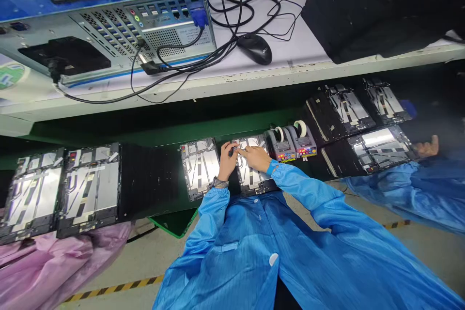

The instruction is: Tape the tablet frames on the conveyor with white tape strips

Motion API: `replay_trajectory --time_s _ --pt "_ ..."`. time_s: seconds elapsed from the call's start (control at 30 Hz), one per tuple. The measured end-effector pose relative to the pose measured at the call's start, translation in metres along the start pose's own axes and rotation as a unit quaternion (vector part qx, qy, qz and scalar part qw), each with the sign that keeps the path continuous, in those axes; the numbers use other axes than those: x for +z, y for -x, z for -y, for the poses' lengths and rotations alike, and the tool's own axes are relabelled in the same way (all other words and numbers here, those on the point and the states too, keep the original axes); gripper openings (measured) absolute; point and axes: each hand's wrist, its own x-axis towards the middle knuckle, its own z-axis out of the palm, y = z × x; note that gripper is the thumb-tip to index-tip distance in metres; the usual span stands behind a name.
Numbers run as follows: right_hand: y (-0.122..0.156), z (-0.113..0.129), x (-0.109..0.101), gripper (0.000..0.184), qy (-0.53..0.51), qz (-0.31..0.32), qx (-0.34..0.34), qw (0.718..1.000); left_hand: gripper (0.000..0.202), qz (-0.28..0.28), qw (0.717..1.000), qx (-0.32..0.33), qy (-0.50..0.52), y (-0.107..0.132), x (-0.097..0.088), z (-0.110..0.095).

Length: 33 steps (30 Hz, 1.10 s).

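Note:
My left hand (225, 161) and my right hand (255, 158) meet over an open tablet back panel (250, 175) with metal plates and strips of tape. Both sets of fingertips are at its top edge, around a small pale strip (235, 148). The strip is mostly hidden by my fingers, and it seems pinched in my left hand. My right fingers rest on the panel beside it. A similar panel (199, 168) lies just left of my left hand. Two tape dispensers (291, 143) stand close to my right hand, beyond the panel.
Several more panels (32, 198) lie along the dark green conveyor belt (152, 177). Behind it, a white shelf holds a computer case (119, 34), a mouse (255, 49), tangled cables and black cloth. A co-worker's hand (426, 147) in a blue sleeve is at the right.

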Motion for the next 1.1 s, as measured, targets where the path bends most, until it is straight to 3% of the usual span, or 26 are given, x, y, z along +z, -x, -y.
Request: replay_trajectory --time_s 0.1,0.17,0.23,0.33,0.4,0.5,0.63,0.77,0.83,0.93,1.0,1.1 --pt "0.0 -0.003 -0.008 0.058 -0.024 0.017 -0.006 1.0 0.024 0.007 1.0 0.01 -0.014 -0.002 -0.002 -0.002" --pt "0.002 -0.01 -0.013 0.054 -0.092 -0.016 -0.003 0.996 0.022 0.002 0.999 0.02 -0.026 -0.004 -0.002 -0.005" --pt "0.009 -0.019 -0.016 0.048 -0.189 -0.104 0.028 0.976 0.019 -0.005 0.998 0.033 -0.045 -0.007 -0.003 -0.01" --pt "0.027 -0.032 -0.014 0.044 -0.311 -0.252 0.101 0.911 0.016 0.005 0.994 0.06 -0.086 -0.014 -0.007 -0.015" --pt "0.043 -0.04 -0.006 0.044 -0.351 -0.296 0.138 0.877 0.016 0.033 0.991 0.078 -0.105 -0.021 -0.013 -0.018" --pt "0.069 -0.049 0.015 0.042 -0.381 -0.314 0.176 0.852 0.017 0.084 0.986 0.086 -0.113 -0.03 -0.021 -0.021" --pt "0.095 -0.055 0.049 0.041 -0.402 -0.312 0.221 0.832 0.017 0.116 0.982 0.07 -0.131 -0.04 -0.026 -0.027" --pt "0.105 -0.053 0.07 0.044 -0.382 -0.341 0.243 0.824 0.021 0.118 0.978 0.082 -0.151 -0.04 -0.027 -0.031" --pt "0.104 -0.049 0.076 0.048 -0.38 -0.328 0.218 0.837 0.031 0.079 0.989 0.062 -0.111 -0.026 -0.028 -0.029" --pt "0.102 -0.041 0.085 0.055 -0.404 -0.29 0.181 0.849 0.054 -0.015 0.999 -0.028 -0.036 0.018 -0.022 -0.022" --pt "0.101 -0.037 0.091 0.059 -0.415 -0.288 0.181 0.844 0.067 0.008 0.997 -0.082 -0.013 0.056 -0.01 -0.019" --pt "0.104 -0.031 0.093 0.062 -0.424 -0.318 0.184 0.828 0.084 0.043 0.994 -0.095 0.026 0.102 0.015 -0.026"
